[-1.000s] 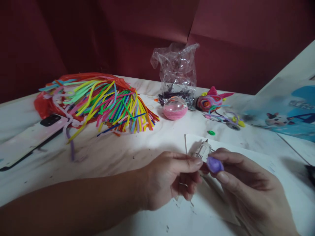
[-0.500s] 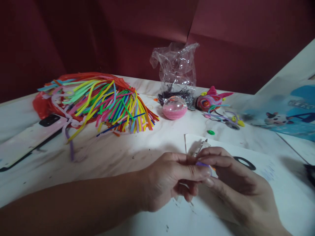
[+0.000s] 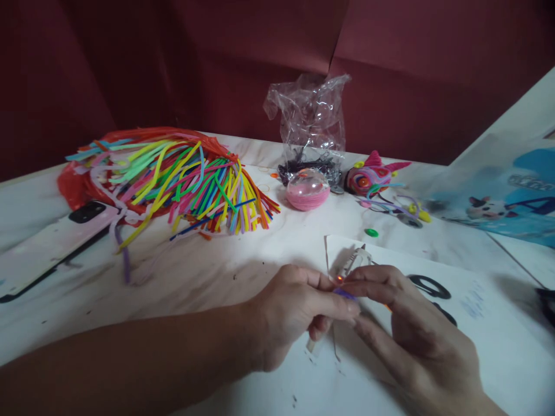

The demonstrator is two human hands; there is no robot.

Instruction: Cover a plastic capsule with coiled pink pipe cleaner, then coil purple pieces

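Note:
A short purple piece of pipe cleaner (image 3: 346, 294) is pinched between the thumb and fingers of my left hand (image 3: 299, 315). From the other side, my right hand (image 3: 420, 335) closes its fingertips on the same piece, so most of it is hidden. Just beyond the fingertips lies a white glue gun (image 3: 354, 260) with a small orange light showing. Black scissors handles (image 3: 430, 286) rest on the white paper (image 3: 498, 341), partly covered by my right hand.
A heap of colourful pipe cleaners (image 3: 199, 190) in red plastic lies left, beside a phone (image 3: 56, 248). Farther back are a pink-wrapped clear ball (image 3: 307, 190), a clear bag (image 3: 312, 127), a pink decorated ball (image 3: 368, 176) and a green button (image 3: 372, 233). A blue printed bag (image 3: 511, 190) stands right.
My right hand has shifted slightly down and left, its fingers spreading more. The glue gun's orange light and more of the scissors handles have come into view.

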